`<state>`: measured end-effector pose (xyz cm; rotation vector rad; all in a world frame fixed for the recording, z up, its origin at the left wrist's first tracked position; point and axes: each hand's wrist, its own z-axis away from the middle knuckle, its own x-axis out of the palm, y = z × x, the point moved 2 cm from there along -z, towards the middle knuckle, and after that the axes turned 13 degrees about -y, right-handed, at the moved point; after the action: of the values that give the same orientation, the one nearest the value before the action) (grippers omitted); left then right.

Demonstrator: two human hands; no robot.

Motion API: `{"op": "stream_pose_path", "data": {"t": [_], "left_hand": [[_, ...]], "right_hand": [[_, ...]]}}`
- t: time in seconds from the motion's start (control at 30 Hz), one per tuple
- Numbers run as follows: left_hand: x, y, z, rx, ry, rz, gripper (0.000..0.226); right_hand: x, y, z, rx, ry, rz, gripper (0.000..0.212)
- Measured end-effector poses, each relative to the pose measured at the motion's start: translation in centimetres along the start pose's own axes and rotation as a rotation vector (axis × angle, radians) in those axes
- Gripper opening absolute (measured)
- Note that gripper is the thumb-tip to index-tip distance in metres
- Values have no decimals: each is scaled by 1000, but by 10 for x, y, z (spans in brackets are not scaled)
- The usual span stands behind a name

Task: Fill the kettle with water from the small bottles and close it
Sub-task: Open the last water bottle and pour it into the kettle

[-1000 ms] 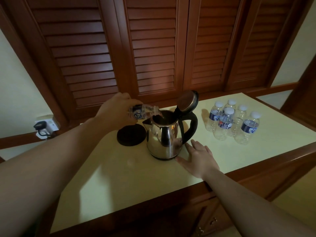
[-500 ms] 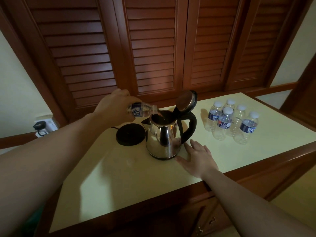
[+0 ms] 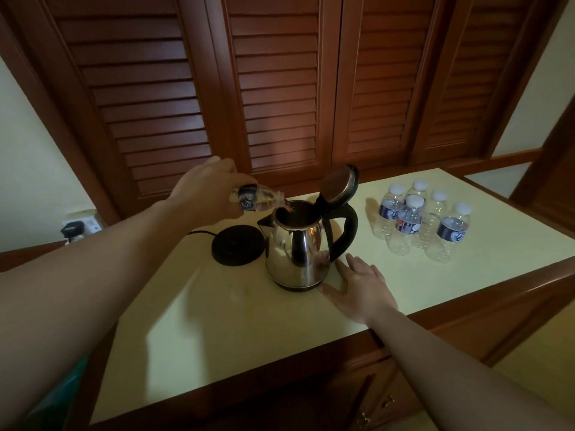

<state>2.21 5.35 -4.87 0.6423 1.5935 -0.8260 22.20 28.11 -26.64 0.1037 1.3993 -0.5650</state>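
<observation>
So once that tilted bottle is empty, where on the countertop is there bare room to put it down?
Bare room: the wide pale countertop in front of the steel kettle and round black base, toward the near edge; also behind the five capped clear bottles. Crowded: around the kettle, with the right hand flat beside it while the left hand pours the small bottle.

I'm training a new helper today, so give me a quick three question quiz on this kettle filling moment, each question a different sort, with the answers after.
1. True or false: the kettle's lid is shut.
2. Which hand holds the tipped bottle over the kettle? A) left hand B) right hand C) neither
3. How many capped bottles stand in the group to the right of the kettle?

Key
1. False: it stands open.
2. A: the left hand grips it; the right hand lies flat on the counter by the kettle's base.
3. Five.
</observation>
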Motion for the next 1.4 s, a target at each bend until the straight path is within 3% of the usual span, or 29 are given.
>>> {"op": "stream_pose_path", "data": {"t": [1.4], "left_hand": [[-9,4,-9,127,-35,-146,88]], "right_hand": [[-1,0,0,6,-1,-25,95]]}}
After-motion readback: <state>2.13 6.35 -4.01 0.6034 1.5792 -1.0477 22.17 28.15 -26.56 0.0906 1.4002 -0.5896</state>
